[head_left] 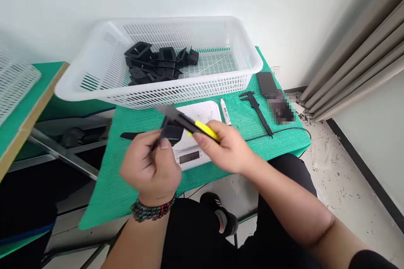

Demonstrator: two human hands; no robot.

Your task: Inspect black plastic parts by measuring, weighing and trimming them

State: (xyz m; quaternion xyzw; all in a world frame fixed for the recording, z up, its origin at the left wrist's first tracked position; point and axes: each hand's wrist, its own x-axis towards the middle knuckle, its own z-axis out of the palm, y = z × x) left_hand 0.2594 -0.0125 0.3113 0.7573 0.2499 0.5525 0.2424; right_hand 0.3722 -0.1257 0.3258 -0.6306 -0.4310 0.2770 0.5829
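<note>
My left hand [154,164] is closed around a black plastic part [173,133], partly hidden by the fingers. A utility knife [205,130] with a yellow and black handle is gripped in my right hand [225,145]. Its blade points left and lies over or against the upper edge of the part; blur keeps me from telling whether they touch. Both hands are above a white digital scale [208,111], whose display faces me. Behind it stands a white plastic basket [176,90] holding several black plastic parts [158,63].
On the green table cover [246,113] lie a white marker pen [225,111], a black caliper [258,111] and a dark flat object [267,83] beside a blurred-out patch. Another white basket [15,82] stands at the left. A grey curtain [356,50] hangs on the right, above floor scattered with dark shavings.
</note>
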